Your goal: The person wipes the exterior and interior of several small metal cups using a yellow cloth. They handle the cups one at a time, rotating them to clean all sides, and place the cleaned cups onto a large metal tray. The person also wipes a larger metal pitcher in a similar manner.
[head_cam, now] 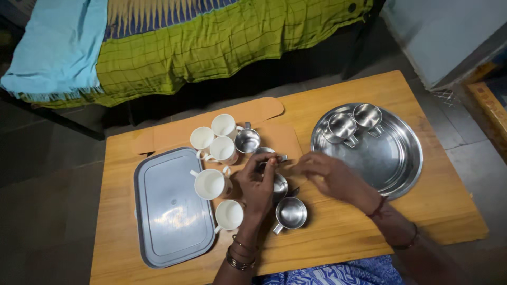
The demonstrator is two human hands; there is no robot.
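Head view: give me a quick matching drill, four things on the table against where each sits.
Things:
1. grey tray
2. steel plate
3. white cups
4. left hand

Places:
A. far right, holding two steel cups
B. far left, lying flat
C. on a steel cup at the centre
D. clustered beside the tray's right edge

Pairs: 1-B, 2-A, 3-D, 4-C

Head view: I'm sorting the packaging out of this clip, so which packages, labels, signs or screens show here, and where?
Flattened cardboard box: lies on the wooden table under the cups, plain tan, rounded flap pointing right.
No labels, signs or screens in view.
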